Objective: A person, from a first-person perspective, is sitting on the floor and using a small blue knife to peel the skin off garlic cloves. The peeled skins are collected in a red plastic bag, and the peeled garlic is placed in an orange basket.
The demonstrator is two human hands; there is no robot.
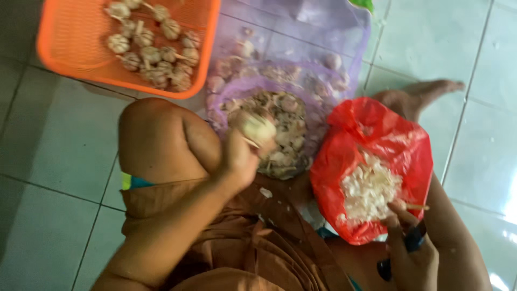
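The left hand (239, 159) is closed around a garlic bulb (257, 128), held over the purple bag (323, 32) of garlic skins on the tiled floor (48, 140). The right hand (412, 250) grips a dark-handled knife (414, 237) at the edge of the red bag (371, 126) of peeled cloves. An orange basket (64, 48) holds whole bulbs

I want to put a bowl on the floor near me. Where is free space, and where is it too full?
Free: the grey tiles left of the knee, below the orange basket, and the tiles right of the red bag. Crowded: the middle, where the purple bag, red bag and left hand sit close together.
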